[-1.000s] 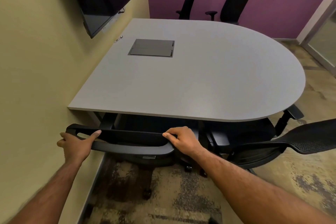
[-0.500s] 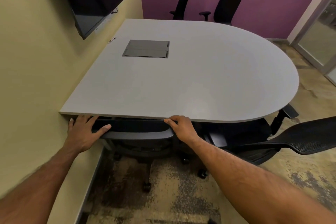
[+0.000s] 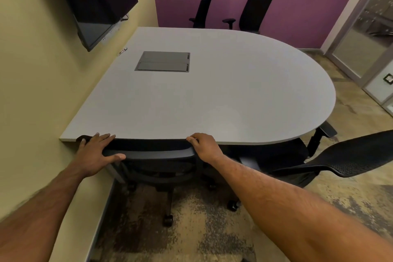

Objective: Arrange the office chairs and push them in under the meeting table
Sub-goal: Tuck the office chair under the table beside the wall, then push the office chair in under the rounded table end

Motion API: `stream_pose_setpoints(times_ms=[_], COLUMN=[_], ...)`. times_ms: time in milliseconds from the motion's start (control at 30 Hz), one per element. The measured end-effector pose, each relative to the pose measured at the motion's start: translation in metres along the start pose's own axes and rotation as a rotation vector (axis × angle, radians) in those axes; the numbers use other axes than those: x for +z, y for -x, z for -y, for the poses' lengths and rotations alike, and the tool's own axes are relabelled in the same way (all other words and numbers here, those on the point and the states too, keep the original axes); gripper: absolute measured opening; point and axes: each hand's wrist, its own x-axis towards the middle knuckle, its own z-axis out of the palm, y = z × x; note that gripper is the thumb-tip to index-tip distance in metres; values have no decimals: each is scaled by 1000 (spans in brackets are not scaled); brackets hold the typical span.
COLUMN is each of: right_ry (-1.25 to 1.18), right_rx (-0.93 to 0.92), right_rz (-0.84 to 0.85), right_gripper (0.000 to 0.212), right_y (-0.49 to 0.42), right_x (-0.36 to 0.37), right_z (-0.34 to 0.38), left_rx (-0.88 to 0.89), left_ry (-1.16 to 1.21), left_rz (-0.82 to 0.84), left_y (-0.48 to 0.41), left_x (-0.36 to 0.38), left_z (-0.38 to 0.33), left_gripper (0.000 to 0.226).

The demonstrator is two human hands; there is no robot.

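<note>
The meeting table (image 3: 212,95) fills the middle of our view. Its straight near edge runs left to right directly ahead of us, and its left side sits against the wall (image 3: 32,91). The near chair (image 3: 161,168) is tucked under that edge, with its seat out of sight beneath the top. Its backrest rail (image 3: 153,152) lies parallel to the edge and just below it, so close that we cannot tell whether they touch. We judge that this chair has little travel left.

A second chair (image 3: 350,155) stands to the right, at the start of the table's curve. Its mesh back leans outward over the floor, well clear of the top, and it is probably the next one to straighten. Two far chairs (image 3: 256,9) stand beyond the table.

Our hands sit at the two ends of the rail, about equally near it. The right hand (image 3: 205,147) is the closer one to the second chair. It curls over the rail's right corner, knuckles up against the table edge.

The left hand (image 3: 95,153) lies flat on the left end. Its fingers (image 3: 104,138) are straight and spread and reach the table edge. Its thumb (image 3: 116,157) stretches along the rail, pressing and not gripping.
</note>
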Motion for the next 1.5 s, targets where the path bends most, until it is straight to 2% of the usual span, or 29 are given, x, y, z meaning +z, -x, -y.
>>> stream_pose_setpoints(times_ms=[100,233,400,500,733,933,1100,1167,1233,1400,1433,1500], right_ry=[26,-26,14,26,147,253,266,254,232,229,245,269], right_rx=[-2,49,99,147,101,1,80,135,204,307,319,349], right_rz=[30,-9,-76,-146,-402,-616,-710,-735,-741,-711,-686,-623], right_gripper=[47,66,67,65,48,33,31,34,38,48,49,52], right_y=[10,38,89,121,173,187,194,196,198,199,198,197], right_x=[-1,-11,-40,-61,-146,-263,-344,-373,-398,-449,-455,-465], right_z=[-6,-26,-71,-101,-146,-178,-231,-259,-288,-352,-362,-381], left_rx=[8,24,151,256,497,558,578,554,452,-118,-194,-226], left_ry=[20,17,109,172,213,218,197,212,296,797,860,843], left_rz=[3,-46,-361,-440,-322,-221,-145,-101,-36,337,356,299], left_y=[5,21,49,56,44,37,34,35,37,41,40,40], left_x=[-1,3,32,50,78,108,144,161,181,225,231,242], left_z=[-4,-8,-41,-86,-198,-302,-404,-450,-493,-597,-613,-641], left_gripper=[120,95,65,55,51,50,52,53,56,87,90,92])
